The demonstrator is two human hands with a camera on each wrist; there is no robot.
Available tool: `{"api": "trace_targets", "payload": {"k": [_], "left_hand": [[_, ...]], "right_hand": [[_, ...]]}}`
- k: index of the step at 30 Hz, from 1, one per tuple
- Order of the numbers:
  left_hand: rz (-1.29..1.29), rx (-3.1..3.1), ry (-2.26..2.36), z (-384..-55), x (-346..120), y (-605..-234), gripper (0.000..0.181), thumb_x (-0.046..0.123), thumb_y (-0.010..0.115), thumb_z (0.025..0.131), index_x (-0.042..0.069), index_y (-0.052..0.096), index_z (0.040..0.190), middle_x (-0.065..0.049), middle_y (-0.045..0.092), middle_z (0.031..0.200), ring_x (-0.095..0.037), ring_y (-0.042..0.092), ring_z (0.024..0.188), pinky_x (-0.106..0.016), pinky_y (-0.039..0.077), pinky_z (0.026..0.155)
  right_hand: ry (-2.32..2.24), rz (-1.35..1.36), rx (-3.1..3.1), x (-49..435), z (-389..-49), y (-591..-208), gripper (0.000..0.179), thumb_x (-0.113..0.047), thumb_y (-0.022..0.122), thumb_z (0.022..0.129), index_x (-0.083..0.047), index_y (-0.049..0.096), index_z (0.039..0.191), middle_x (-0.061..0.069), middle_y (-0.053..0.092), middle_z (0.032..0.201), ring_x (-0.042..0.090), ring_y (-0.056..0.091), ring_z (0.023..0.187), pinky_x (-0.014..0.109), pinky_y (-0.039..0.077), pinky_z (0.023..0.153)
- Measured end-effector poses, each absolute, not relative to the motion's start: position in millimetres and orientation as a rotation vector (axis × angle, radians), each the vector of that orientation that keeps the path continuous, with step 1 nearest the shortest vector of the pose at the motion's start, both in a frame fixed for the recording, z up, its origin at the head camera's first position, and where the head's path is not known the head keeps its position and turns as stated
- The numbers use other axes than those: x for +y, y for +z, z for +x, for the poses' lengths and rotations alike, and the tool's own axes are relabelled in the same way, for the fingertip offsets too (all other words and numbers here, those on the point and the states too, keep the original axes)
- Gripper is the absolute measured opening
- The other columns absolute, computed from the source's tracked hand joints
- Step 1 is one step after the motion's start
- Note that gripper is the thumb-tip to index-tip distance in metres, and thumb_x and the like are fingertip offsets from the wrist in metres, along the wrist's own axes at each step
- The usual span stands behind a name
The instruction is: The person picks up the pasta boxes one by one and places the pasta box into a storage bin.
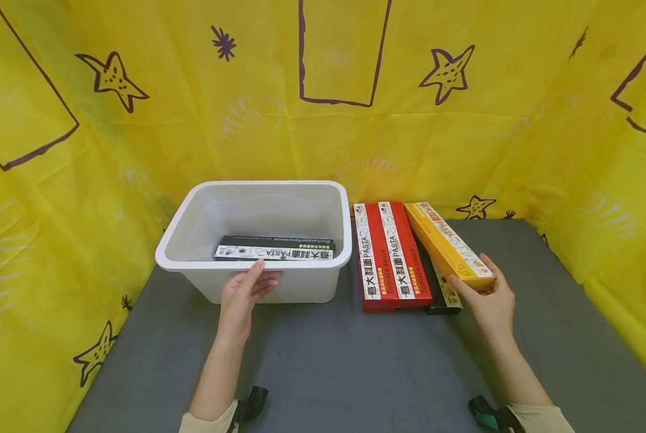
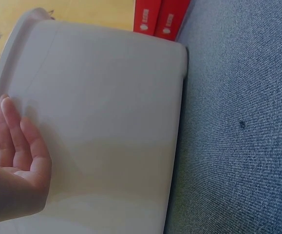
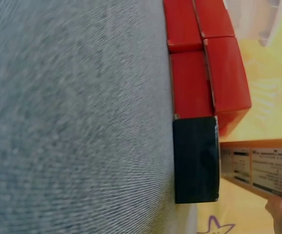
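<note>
My right hand grips the near end of a yellow-orange pasta box, its thumb on one side and fingers on the other. That box slants above a black pasta box on the table; the right wrist view shows its printed underside and the black box's end. With my left hand I hold the front rim of a white plastic bin, thumb over the rim and fingers outside below it. Inside the bin lies a black pasta box with a white label; the bin's front wall hides part of it.
Red tomato-sauce pasta boxes stand between the bin and the black box, stacked two high in the right wrist view. A dark grey cloth covers the table. Yellow patterned curtains hang behind and at both sides.
</note>
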State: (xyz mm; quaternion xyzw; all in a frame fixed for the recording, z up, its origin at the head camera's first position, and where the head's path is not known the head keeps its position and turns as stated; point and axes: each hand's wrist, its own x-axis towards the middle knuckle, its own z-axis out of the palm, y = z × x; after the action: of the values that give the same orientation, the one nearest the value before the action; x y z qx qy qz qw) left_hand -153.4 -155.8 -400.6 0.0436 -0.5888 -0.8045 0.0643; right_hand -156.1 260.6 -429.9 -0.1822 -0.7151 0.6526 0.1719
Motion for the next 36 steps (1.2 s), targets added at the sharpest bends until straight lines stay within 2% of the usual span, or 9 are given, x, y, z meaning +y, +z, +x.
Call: {"api": "trace_targets", "payload": {"k": [7, 15, 36], "left_hand": [[0.131, -1.780, -2.423, -153.4, -156.0, -400.1, 0.028, 0.028, 0.063, 0.096, 0.009, 0.074, 0.080, -0.005, 0.075, 0.080, -0.016, 0.070, 0.071, -0.031, 0.056, 0.078], [0.121, -1.778, -2.429, -154.7, -154.0, -401.3, 0.027, 0.027, 0.062, 0.097, 0.009, 0.075, 0.080, -0.005, 0.075, 0.080, -0.017, 0.071, 0.071, -0.031, 0.056, 0.078], [0.122, -1.788, -2.407, -152.5, -155.5, -401.2, 0.028, 0.028, 0.063, 0.096, 0.009, 0.074, 0.080, -0.005, 0.075, 0.080, -0.016, 0.070, 0.071, -0.031, 0.056, 0.078]], "right_hand": [[1.976, -0.465, -1.823, 258.4, -158.0, -425.2, 0.076, 0.005, 0.082, 0.073, -0.015, 0.051, 0.140, 0.007, 0.051, 0.127, 0.014, 0.054, 0.105, 0.010, 0.050, 0.074], [2.017, -0.404, -1.594, 258.0, -156.6, -416.3, 0.065, 0.015, 0.078, 0.072, -0.009, 0.059, 0.129, 0.008, 0.053, 0.121, 0.018, 0.055, 0.101, 0.014, 0.052, 0.074], [2.136, -0.192, -1.437, 245.8, -150.9, -384.0, 0.058, 0.021, 0.069, 0.076, -0.001, 0.059, 0.128, 0.014, 0.049, 0.125, 0.021, 0.054, 0.105, 0.018, 0.054, 0.078]]}}
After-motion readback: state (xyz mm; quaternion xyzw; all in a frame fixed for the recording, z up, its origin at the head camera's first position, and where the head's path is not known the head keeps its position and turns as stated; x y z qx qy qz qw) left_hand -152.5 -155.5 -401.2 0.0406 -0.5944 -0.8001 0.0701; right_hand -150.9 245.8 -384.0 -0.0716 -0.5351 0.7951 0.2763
